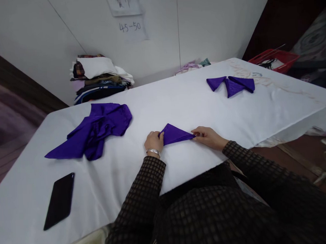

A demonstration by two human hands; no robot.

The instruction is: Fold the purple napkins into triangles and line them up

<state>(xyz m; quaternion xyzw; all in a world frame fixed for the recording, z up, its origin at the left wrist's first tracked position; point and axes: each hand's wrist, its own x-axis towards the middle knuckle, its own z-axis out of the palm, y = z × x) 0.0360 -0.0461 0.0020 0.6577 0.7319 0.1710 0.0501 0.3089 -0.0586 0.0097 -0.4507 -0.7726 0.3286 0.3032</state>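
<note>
A purple cloth napkin (175, 134), folded into a triangle, lies near the front edge of the white-covered table (161, 96). Its left corner is gripped by my left hand (153, 141), which wears a silver bracelet. At the opposite, pointed corner, my right hand (209, 137) pinches the cloth between thumb and fingers. More purple cloth (103, 127) lies crumpled in a loose heap to the left. Farther back on the right sit several small folded purple pieces (236, 85), their points turned in different directions.
A black phone (59, 200) lies flat at the table's left front. Behind the table, a stack of folded clothes (99, 79) rests against the wall. Some pale purple fabric (189, 66) shows past the back edge. A red basket (285, 61) stands beyond the far right corner.
</note>
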